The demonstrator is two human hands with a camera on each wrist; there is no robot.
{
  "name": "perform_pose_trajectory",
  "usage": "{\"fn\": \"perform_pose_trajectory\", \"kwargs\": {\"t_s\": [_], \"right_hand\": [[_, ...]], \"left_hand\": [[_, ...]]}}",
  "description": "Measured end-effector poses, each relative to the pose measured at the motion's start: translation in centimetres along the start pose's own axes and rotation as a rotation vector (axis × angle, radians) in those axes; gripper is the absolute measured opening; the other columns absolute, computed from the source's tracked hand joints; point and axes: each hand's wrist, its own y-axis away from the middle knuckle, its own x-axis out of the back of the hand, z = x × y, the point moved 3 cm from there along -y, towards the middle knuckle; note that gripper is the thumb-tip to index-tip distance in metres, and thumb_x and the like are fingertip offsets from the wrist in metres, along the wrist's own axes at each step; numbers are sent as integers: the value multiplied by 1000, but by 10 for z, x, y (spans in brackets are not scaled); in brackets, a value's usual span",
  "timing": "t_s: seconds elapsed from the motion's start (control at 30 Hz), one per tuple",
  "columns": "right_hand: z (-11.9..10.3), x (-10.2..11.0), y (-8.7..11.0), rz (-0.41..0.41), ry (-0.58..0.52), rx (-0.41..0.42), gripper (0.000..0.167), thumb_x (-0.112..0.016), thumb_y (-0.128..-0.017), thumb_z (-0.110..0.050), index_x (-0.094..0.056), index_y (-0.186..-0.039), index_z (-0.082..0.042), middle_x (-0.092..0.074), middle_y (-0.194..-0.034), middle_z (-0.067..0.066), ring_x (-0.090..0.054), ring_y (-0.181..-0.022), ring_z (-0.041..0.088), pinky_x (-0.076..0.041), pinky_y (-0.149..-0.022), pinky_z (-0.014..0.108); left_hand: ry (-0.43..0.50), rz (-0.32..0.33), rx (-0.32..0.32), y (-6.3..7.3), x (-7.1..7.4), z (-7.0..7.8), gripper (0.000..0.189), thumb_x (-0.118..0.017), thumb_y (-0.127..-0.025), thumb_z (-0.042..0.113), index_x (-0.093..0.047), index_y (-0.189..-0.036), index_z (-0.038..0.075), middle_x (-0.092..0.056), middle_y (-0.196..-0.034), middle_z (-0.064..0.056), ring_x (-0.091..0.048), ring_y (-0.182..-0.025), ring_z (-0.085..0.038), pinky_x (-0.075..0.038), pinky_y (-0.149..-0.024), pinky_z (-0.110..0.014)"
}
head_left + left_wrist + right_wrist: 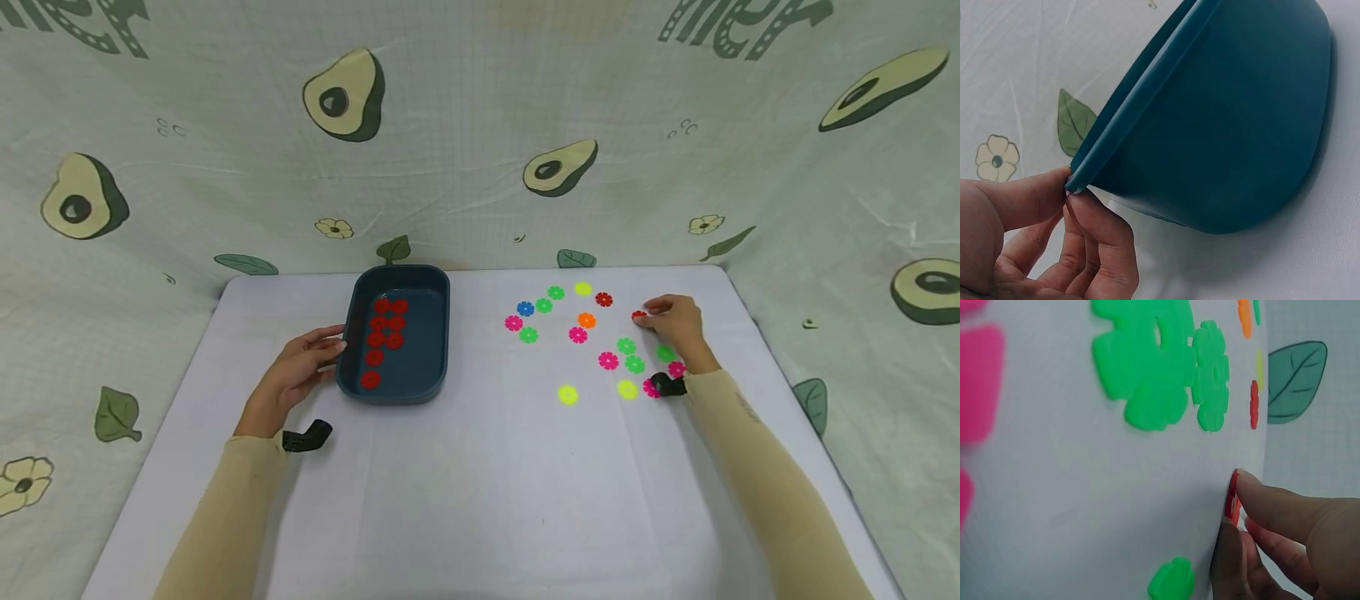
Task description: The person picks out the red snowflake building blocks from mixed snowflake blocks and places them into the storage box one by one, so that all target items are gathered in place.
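A dark teal tray (423,358) stands on the left half of the table, with several red flower-shaped discs (394,340) lying in it. At its left side, my left hand (294,373) pinches the rim between thumb and fingers, which the left wrist view shows close up against the tray's outer wall (1229,125). Far to the right, my right hand (677,325) pinches one red notched disc (1232,499) by its edge, at the table surface. Another red disc (603,299) lies a little to the left of that hand.
Loose flower discs are spread over the right half of the white table (465,492): green (626,345), pink (608,361), yellow (567,395), one orange (587,321) and one blue (526,308). Some lie under the right wrist. An avocado-print cloth (465,125) hangs behind the table.
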Motion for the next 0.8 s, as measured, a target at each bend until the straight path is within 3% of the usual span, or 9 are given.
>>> {"fn": "perform_pose_trajectory", "kwargs": {"t_s": [0.53, 0.8], "right_hand": [[-3, -2, -2, -17, 53, -16, 36, -78, -98, -13, -69, -126, 9, -67, -120, 28, -59, -104, 38, -49, -89, 42], [-4, -1, 0, -39, 11, -18, 37, -77, -98, -10, -67, -128, 9, -65, -123, 29, -58, -106, 38, -50, -90, 42]], "left_hand": [[1, 6, -3, 1, 0, 1, 59, -62, -108, 11, -38, -162, 6, -64, -110, 9, -63, -94, -6, -55, -80, -23], [3, -1, -11, 3, -2, 1, 60, -62, -108, 10, -37, -162, 4, -64, -110, 9, -64, -94, -5, -55, -81, -23]]}}
